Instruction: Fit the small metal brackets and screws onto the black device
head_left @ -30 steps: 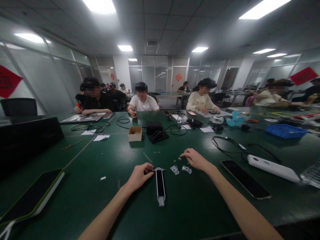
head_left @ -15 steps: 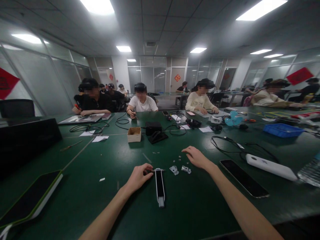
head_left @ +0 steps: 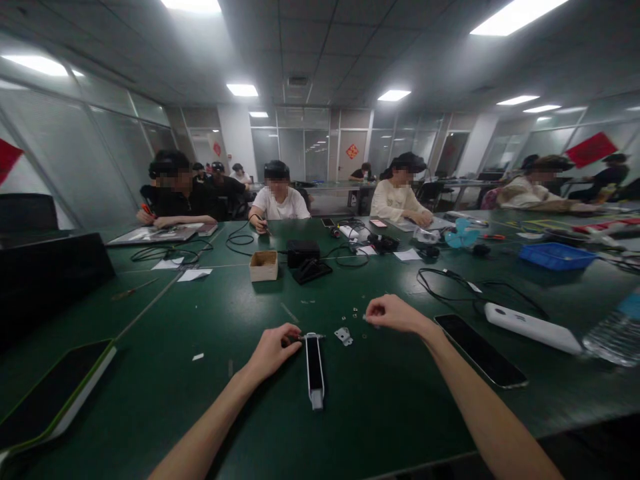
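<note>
My left hand (head_left: 276,348) pinches the left end of a thin metal rod at the far end of a narrow white-framed device with a dark face (head_left: 315,370), which lies on the green table (head_left: 260,427). To the right of the device sits a flat metal bracket (head_left: 343,336). Over the table farther right, my right hand (head_left: 393,313) has its fingertips together on a second small metal bracket, mostly hidden by the fingers. Several tiny nuts (head_left: 355,309) are scattered between the lying bracket and my right hand.
A dark phone (head_left: 481,350) and a white power strip (head_left: 533,327) lie to the right, near a water bottle (head_left: 617,330). Ahead are an open small box (head_left: 263,266) and a blue tray (head_left: 557,256). A green-edged device (head_left: 57,393) lies left. People sit across the table.
My right hand has closed its fingers and taken hold of the right-hand metal bracket, which no longer lies on the table. My left hand keeps its pinch. The view has shifted slightly.
</note>
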### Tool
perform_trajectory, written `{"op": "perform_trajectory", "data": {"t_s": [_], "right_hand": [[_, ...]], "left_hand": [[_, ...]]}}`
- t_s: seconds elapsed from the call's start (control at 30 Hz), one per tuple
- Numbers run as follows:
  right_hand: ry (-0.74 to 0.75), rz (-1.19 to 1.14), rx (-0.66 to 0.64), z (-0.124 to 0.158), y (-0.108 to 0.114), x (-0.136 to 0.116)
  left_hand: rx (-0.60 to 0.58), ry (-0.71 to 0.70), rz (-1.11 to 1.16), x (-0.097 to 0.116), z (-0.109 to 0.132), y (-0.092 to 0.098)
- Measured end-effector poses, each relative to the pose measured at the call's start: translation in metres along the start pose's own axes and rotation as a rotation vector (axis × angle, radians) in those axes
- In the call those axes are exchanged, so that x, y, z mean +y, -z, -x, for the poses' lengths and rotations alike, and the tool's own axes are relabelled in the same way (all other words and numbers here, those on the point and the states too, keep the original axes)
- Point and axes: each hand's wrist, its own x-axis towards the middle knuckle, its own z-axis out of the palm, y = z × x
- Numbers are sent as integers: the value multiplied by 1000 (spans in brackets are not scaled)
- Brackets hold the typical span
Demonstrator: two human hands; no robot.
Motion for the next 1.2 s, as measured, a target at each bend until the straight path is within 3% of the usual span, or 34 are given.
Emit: {"op": "perform_trajectory", "data": {"t_s": [0.07,0.3,0.5,0.77,0.97,1.2], "right_hand": [[-8,-20,30,0,1,3],[-96,121,-125,0,-11,-3],[19,240,-119,-3,-17,-6],[-65,255,-149,-4,-26,-13],[94,216,16,-1,-33,-29],[376,37,214,-5,-74,-61]], "left_hand": [[1,-6,11,1,0,0],[-2,-5,28,3,1,2],[3,-2,28,1,1,1],[-8,-14,6,4,3,3],[3,-22,16,4,3,2],[176,-106,-59,15,8,0]]}}
